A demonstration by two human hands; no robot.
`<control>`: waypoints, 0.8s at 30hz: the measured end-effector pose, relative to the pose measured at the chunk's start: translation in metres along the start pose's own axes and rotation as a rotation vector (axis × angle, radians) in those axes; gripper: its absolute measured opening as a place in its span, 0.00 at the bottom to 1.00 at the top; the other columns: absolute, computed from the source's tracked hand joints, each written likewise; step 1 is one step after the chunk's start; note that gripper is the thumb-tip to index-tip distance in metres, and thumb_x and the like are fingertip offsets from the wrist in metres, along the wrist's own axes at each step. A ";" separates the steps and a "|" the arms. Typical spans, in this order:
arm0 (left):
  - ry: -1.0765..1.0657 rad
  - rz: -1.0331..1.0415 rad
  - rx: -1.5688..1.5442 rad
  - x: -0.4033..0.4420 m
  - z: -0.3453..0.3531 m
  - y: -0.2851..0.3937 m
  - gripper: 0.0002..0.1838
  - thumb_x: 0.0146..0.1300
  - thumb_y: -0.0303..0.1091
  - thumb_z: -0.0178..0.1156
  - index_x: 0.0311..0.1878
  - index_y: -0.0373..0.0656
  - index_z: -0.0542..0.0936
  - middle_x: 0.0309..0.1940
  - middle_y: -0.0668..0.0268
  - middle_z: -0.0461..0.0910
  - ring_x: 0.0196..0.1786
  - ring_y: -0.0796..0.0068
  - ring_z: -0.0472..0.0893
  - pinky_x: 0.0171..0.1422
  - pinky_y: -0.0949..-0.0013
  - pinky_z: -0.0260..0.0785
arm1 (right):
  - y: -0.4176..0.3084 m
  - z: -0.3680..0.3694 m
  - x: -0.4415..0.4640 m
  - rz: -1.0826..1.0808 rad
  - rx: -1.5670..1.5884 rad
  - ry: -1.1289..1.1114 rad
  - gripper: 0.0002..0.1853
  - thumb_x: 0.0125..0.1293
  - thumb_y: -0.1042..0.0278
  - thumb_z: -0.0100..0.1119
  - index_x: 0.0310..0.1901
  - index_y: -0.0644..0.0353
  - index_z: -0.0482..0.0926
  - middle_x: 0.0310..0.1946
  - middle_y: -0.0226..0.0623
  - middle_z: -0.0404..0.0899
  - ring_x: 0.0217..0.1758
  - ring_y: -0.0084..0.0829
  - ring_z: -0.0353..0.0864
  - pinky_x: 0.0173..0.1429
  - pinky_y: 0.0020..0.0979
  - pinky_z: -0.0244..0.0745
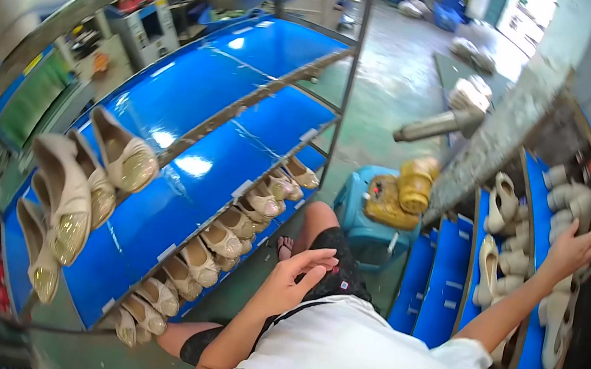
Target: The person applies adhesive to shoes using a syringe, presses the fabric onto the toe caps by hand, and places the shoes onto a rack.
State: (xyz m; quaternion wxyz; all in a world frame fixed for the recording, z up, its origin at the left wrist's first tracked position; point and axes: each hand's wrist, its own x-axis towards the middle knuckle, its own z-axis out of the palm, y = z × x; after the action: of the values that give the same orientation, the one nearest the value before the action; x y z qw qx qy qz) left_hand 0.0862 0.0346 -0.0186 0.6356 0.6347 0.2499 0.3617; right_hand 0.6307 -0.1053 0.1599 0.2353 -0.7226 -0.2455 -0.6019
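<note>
Clerk: Left side first.

Inspector: A left rack [205, 125] with glossy blue shelves. Beige shoes [70, 208] with gold toes hang at its near-left end; a row of similar pairs [229, 245] lines the lower tier. Judged light, the shiny toes easily scuffed.

Clerk: The person's left grip [298, 270]?

Inspector: Empty, above the lap, fingers loosely bent.

Clerk: Further right?

Inspector: A blue stool [374, 231] bearing a yellow container [414, 187]. Then a right rack [446, 276], with cream shoes [487, 270] on a middle shelf.

Clerk: And the right grip [572, 252]?

Inspector: At a grey shoe form [581, 200], towards the far end of that rack's rightmost blue shelf. Fingers appear to touch it; from where I stand, I cannot tell whether they are closed around it.

Clerk: Handling?

Inspector: Judged stiff, solid, probably heavier than a bare shoe, possibly smooth. Hold advised around the thick body, fingers wrapped, rather than by a narrow end.
</note>
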 end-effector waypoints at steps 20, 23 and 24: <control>0.693 0.004 0.162 -0.119 -0.012 0.022 0.20 0.81 0.32 0.59 0.72 0.40 0.78 0.59 0.60 0.88 0.62 0.71 0.84 0.69 0.65 0.73 | -0.603 -0.308 0.174 -0.715 2.238 -0.433 0.40 0.66 0.52 0.74 0.72 0.67 0.69 0.64 0.58 0.78 0.67 0.50 0.79 0.73 0.46 0.75; 0.739 0.000 0.166 -0.128 -0.010 0.021 0.20 0.81 0.32 0.59 0.72 0.40 0.78 0.59 0.59 0.87 0.63 0.71 0.84 0.70 0.65 0.72 | -0.630 -0.320 0.176 -0.772 2.094 -0.283 0.34 0.65 0.55 0.75 0.65 0.66 0.74 0.58 0.54 0.82 0.64 0.48 0.81 0.70 0.46 0.76; 0.757 0.002 0.176 -0.133 -0.011 0.020 0.20 0.81 0.32 0.59 0.72 0.39 0.78 0.59 0.59 0.87 0.63 0.71 0.84 0.71 0.65 0.72 | -0.625 -0.320 0.166 -0.693 2.138 -0.206 0.32 0.64 0.55 0.76 0.63 0.66 0.76 0.57 0.53 0.82 0.63 0.48 0.81 0.70 0.47 0.76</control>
State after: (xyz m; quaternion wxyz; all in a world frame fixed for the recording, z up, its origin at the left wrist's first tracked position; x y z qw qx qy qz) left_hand -0.0066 -0.0630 -0.0180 0.4409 0.5088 0.4962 0.5482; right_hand 0.0168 0.1838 0.4042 0.5320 -0.0893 -0.8403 -0.0530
